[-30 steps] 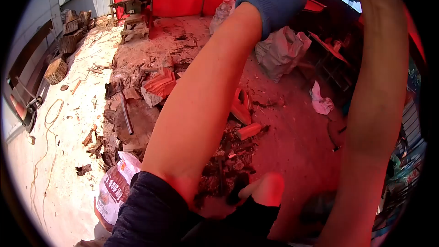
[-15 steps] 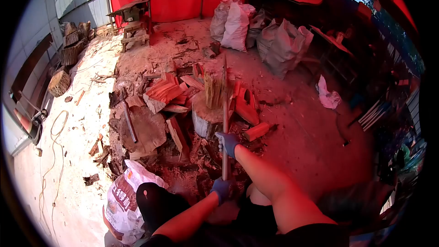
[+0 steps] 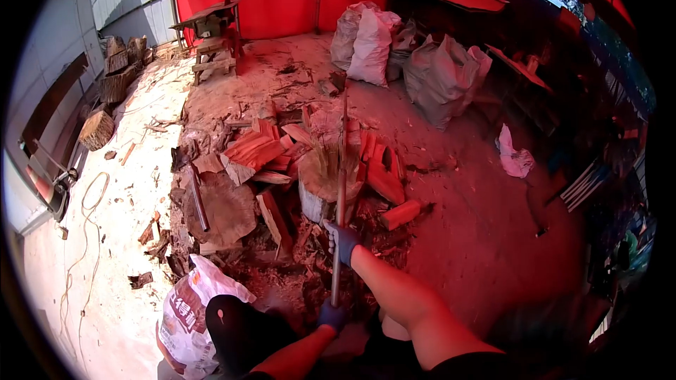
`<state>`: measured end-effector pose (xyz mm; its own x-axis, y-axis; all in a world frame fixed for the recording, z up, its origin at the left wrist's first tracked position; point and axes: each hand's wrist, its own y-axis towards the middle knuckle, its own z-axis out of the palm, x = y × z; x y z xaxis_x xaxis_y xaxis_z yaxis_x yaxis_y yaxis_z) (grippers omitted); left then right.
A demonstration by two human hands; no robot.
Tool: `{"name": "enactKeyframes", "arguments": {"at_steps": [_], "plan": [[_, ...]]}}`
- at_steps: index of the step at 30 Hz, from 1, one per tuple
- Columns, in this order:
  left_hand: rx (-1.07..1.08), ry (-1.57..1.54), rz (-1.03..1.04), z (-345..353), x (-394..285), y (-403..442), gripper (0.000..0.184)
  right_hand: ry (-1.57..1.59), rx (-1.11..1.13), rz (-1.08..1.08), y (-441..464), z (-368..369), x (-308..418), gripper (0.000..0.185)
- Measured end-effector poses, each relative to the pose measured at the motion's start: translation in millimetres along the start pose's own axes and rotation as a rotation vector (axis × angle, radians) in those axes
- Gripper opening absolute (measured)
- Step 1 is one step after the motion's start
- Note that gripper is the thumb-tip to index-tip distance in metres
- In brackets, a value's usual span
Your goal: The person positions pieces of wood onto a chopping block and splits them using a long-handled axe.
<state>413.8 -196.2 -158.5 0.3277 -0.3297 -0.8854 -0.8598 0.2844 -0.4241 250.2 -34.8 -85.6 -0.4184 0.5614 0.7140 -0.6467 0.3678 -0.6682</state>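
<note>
Fingers (image 3: 331, 238) curl round the long handle (image 3: 336, 278), the right hand (image 3: 344, 244) ahead of the left hand (image 3: 332, 315), both forearms (image 3: 398, 292) slanting inward.

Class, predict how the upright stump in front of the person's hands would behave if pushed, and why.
The stump is probably heavy, being thick wood. Its broad, squat shape suggests it would resist tipping. Split wood lying close beside it might hinder sliding.
</note>
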Motion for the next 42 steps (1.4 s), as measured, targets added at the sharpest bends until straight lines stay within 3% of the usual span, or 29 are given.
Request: {"name": "enactKeyframes", "arguments": {"at_steps": [4, 8, 10, 11, 15, 18, 20, 22, 26, 27, 28, 30, 31, 33, 36, 37, 39, 40, 42], "plan": [[0.005, 0.266, 0.006, -14, 32, -3, 0.039, -0.001, 0.1, -0.009, -11, 2, -17, 0.02], [-0.015, 0.138, 0.064, -26, 21, -22, 0.032, -0.017, 0.062, -0.03, -53, 5, -14, 0.019], [0.008, 0.197, 0.187, -38, 7, -18, 0.034, 0.022, 0.148, -0.12, -78, 10, 6, 0.027], [0.048, 0.201, 0.185, -43, -6, -22, 0.035, 0.048, 0.129, -0.165, -99, 13, 15, 0.022], [0.069, 0.111, 0.418, -52, -86, -17, 0.03, 0.031, 0.157, -0.387, -182, 32, 92, 0.025], [0.138, -0.071, 0.665, -60, -187, -24, 0.027, -0.019, 0.234, -0.648, -261, 47, 170, 0.034], [0.443, -0.156, 0.69, -63, -253, -16, 0.026, -0.003, 0.11, -0.831, -316, 68, 221, 0.036], [0.452, -0.162, 0.803, -73, -321, -25, 0.028, -0.103, 0.075, -1.073, -357, 85, 273, 0.035], [0.392, -0.116, 0.811, -82, -411, -1, 0.022, -0.095, -0.046, -1.323, -369, 117, 348, 0.029], [0.403, -0.116, 0.81, -82, -416, 7, 0.019, -0.077, -0.077, -1.313, -360, 122, 353, 0.035], [0.405, -0.107, 0.799, -80, -407, 18, 0.019, -0.083, 0.043, -1.274, -344, 118, 354, 0.031], [0.479, -0.169, 0.575, -63, -361, 54, 0.026, -0.036, -0.029, -1.156, -297, 110, 333, 0.028], [0.437, -0.233, 0.658, -43, -312, 75, 0.022, -0.05, -0.042, -1.004, -252, 96, 319, 0.024], [0.457, -0.297, 0.355, -20, -197, 69, 0.017, -0.072, -0.167, -0.771, -183, 80, 250, 0.023], [0.436, -0.436, -0.212, -10, -49, 1, 0.011, -0.233, -0.257, -0.184, -45, 27, 78, 0.026], [0.292, -0.11, -0.334, -15, -44, -15, 0.015, -0.232, -0.273, -0.033, -20, 2, 34, 0.027], [0.367, 0.06, -0.35, -42, -76, -18, 0.023, -0.086, -0.23, -0.012, -2, -38, 11, 0.022], [0.409, -0.214, -0.287, -3, 5, -1, 0.025, -0.036, -0.205, -0.029, 1, -47, 11, 0.02], [0.361, 0.109, -0.236, -21, -76, -34, 0.031, -0.047, -0.183, -0.028, -3, -65, 25, 0.018]]}}
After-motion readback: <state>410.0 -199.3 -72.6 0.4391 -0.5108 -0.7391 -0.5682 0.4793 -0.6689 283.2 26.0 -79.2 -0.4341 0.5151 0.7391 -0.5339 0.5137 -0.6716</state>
